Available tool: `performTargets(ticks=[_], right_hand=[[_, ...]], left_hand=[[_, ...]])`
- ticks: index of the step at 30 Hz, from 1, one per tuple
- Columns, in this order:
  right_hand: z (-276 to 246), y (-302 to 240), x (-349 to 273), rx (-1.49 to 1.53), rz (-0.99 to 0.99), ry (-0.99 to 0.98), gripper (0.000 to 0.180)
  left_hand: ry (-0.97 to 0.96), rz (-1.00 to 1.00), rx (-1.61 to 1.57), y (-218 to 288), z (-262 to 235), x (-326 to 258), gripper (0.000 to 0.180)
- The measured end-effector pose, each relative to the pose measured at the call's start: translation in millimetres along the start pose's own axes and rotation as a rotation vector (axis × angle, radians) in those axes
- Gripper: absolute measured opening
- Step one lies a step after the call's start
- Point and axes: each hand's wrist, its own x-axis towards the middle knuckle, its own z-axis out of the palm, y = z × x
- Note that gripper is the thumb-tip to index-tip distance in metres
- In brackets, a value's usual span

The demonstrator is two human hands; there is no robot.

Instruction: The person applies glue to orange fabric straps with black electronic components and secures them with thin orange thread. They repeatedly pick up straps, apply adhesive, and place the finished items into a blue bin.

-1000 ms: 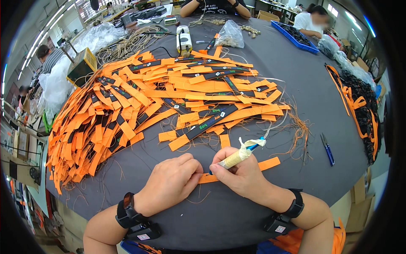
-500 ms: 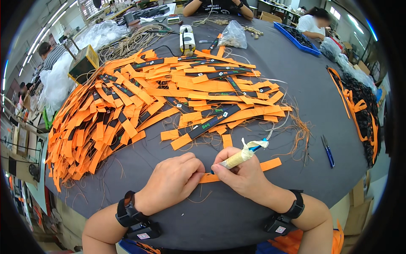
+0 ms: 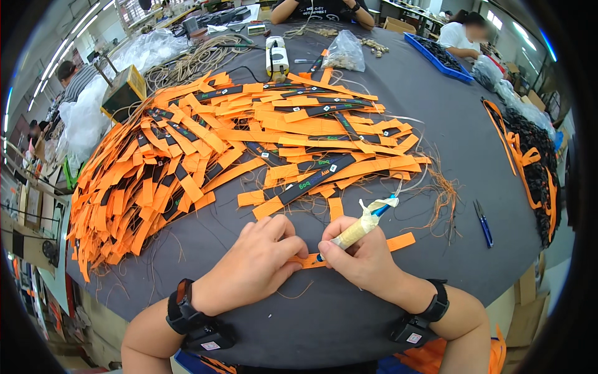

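the pile of orange and black straps (image 3: 249, 140) lies on the gray table (image 3: 349, 318) and serves as the reference for all positions. the working strap (image 3: 400, 242), plain orange where visible, lies on the near side of the pile, apart from it. the left hand (image 3: 265, 258) is closed in a pinch, thumb and bent fingers gripping the left end of this strap. the right hand (image 3: 361, 258) grasps a pen-shaped tool (image 3: 355, 233), wrapped in pale tape and tilted. the tool's blue lower tip is at the strap, between the hands; contact cannot be confirmed. the strap's other end projects past the right hand.

a clump of loose orange thread (image 3: 443, 190) is located just right of the pile. blue-handled snips (image 3: 483, 225) lie farther right of the pile. a white device (image 3: 276, 57) stands at the pile's far edge, with a clear plastic bag (image 3: 344, 53) near it, beyond the pile. a yellow box (image 3: 128, 89) is positioned at the pile's far left.
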Motion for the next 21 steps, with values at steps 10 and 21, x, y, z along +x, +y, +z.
performTargets(ticks=[10,21], right_hand=[[-0.1,-2.3,-0.1,-0.071,-0.034,-0.029,0.012],[-0.2,-0.1,-0.3,-0.058,-0.042,-0.013,0.012]], left_hand=[[0.001,0.075,0.007,-6.7,5.6,2.4,0.012],[-0.018,0.065,-0.078,-9.6,-0.1,2.7,0.013]])
